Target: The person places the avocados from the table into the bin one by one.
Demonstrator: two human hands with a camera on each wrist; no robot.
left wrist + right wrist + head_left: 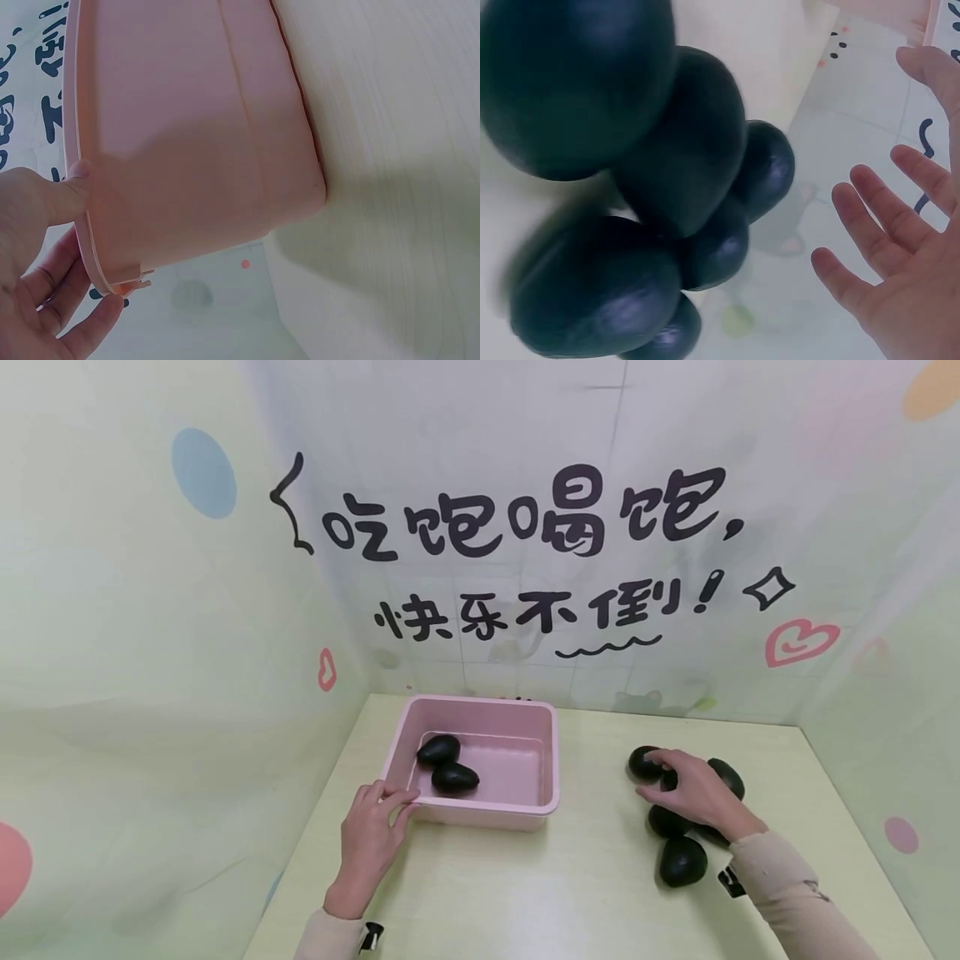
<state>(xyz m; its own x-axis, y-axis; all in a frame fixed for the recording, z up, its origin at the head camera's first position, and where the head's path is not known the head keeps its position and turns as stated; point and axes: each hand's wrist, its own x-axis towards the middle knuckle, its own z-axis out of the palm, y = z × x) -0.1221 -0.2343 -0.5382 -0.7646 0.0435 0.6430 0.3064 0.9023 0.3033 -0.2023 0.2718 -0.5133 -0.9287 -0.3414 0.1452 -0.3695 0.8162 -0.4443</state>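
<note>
A pink plastic bin (480,817) stands on the table with two dark avocados (454,778) lying inside, near its left wall. My left hand (372,831) pinches the bin's front left rim between thumb and fingers; the left wrist view shows the thumb on the outer side of the rim (84,247). Over a cluster of several dark avocados (682,862) at the right, my right hand (693,787) hovers with fingers spread. In the right wrist view the palm and fingers (885,225) hold nothing, apart from the avocados (682,142). The hand partly hides the cluster in the head view.
The pale wooden table (517,893) is bounded by a printed cloth backdrop (525,460) with black lettering at the back and cloth walls at both sides. The bin stands close to the back edge.
</note>
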